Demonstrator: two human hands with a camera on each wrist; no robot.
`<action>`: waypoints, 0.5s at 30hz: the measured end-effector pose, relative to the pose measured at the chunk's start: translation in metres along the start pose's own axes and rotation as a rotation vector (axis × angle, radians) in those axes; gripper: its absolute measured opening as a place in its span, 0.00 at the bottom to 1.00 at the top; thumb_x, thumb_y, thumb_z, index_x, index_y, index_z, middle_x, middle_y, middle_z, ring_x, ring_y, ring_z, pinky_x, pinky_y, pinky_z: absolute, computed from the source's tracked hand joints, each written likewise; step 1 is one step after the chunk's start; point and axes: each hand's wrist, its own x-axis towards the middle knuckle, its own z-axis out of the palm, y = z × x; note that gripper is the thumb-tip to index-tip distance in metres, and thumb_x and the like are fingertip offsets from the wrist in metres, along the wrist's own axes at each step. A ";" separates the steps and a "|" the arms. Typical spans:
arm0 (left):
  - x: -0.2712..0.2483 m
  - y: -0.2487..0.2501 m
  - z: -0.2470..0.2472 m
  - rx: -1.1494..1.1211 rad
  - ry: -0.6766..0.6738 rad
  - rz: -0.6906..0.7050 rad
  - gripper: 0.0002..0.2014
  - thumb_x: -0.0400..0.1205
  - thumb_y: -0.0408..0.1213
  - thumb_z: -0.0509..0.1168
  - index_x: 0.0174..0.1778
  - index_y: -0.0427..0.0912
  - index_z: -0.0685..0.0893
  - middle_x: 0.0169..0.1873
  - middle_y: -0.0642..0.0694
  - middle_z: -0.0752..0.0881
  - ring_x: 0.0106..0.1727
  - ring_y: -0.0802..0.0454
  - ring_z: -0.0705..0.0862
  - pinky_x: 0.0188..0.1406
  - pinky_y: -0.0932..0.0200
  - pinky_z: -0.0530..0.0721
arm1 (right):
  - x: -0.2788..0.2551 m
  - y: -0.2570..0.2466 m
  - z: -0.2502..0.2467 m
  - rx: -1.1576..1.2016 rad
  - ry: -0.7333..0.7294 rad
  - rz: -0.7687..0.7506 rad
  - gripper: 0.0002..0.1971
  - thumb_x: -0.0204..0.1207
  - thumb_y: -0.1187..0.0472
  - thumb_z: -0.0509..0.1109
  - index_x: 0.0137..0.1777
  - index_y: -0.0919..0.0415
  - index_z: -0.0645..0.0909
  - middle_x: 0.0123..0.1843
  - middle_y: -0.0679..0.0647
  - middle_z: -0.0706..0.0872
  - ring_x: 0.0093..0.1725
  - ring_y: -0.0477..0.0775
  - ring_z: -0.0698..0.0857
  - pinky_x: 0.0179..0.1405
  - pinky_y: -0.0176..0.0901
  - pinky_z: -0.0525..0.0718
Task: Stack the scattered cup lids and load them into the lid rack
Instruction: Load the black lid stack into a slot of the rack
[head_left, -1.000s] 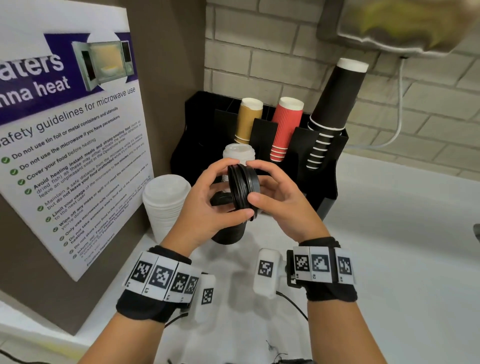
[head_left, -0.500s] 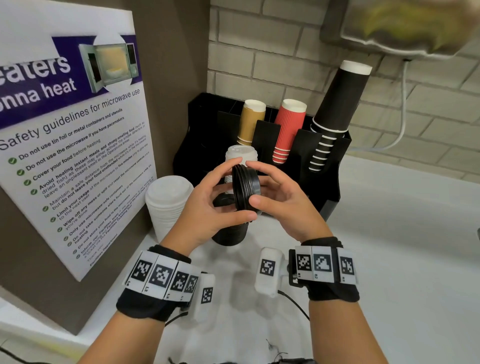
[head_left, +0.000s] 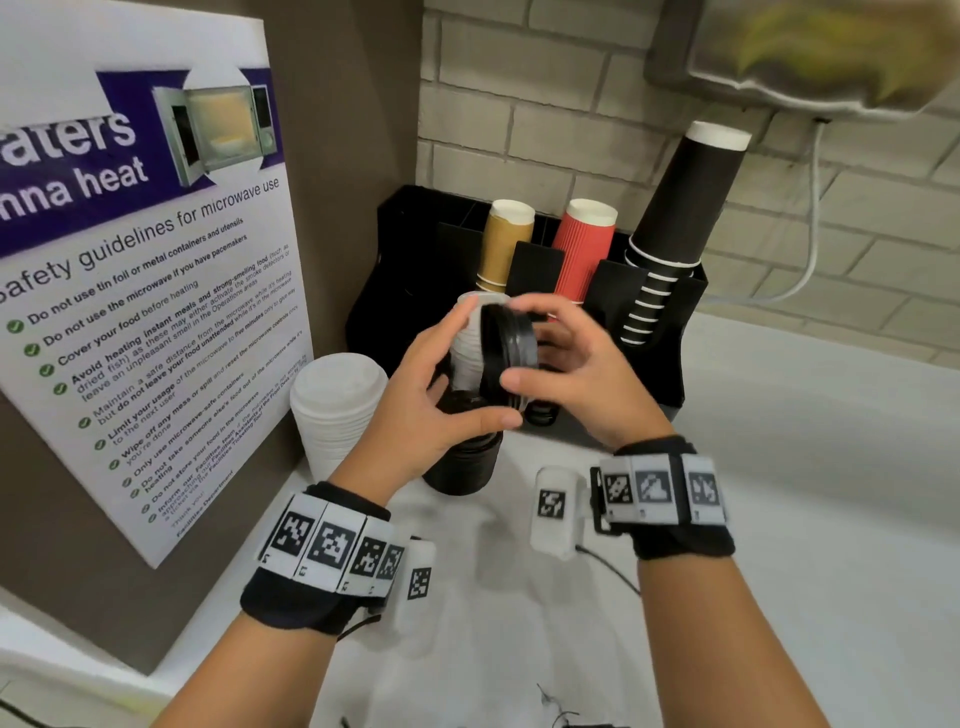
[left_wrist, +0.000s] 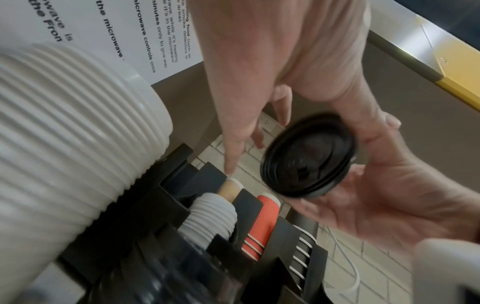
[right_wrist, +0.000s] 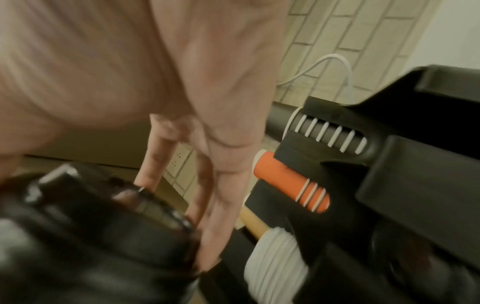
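Head view: left hand (head_left: 421, 410) and right hand (head_left: 576, 374) clamp the black lid stack (head_left: 509, 358) on edge, squaring rims above the worktop's (head_left: 779, 467) back-left corner.

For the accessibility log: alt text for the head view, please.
Two hands, left hand and right hand, hold a small stack of black lids on edge above a white counter. Behind stands a black rack of paper cups; a stack of white lids sits left.

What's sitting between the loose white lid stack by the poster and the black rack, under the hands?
Head view: a stack of black lids stands on the counter between the white lid stack and the rack, below the left hand.
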 end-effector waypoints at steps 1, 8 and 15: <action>0.001 0.001 -0.002 0.022 0.043 -0.006 0.41 0.66 0.47 0.80 0.71 0.74 0.67 0.74 0.60 0.71 0.75 0.73 0.66 0.72 0.63 0.68 | 0.008 0.002 -0.008 -0.041 0.063 -0.016 0.30 0.62 0.64 0.83 0.65 0.52 0.79 0.56 0.48 0.86 0.56 0.46 0.87 0.56 0.39 0.84; -0.005 0.004 -0.022 0.125 0.250 -0.001 0.16 0.80 0.39 0.69 0.63 0.57 0.79 0.67 0.53 0.79 0.67 0.59 0.79 0.52 0.80 0.76 | 0.058 0.044 -0.068 -0.735 0.156 0.208 0.36 0.58 0.60 0.86 0.67 0.52 0.76 0.61 0.53 0.82 0.61 0.52 0.82 0.57 0.35 0.78; -0.010 0.004 -0.021 0.131 0.228 -0.014 0.13 0.81 0.33 0.69 0.56 0.56 0.82 0.63 0.49 0.81 0.61 0.56 0.81 0.50 0.78 0.78 | 0.076 0.071 -0.053 -1.189 -0.230 0.393 0.42 0.57 0.60 0.86 0.72 0.62 0.71 0.66 0.61 0.79 0.59 0.61 0.82 0.55 0.49 0.84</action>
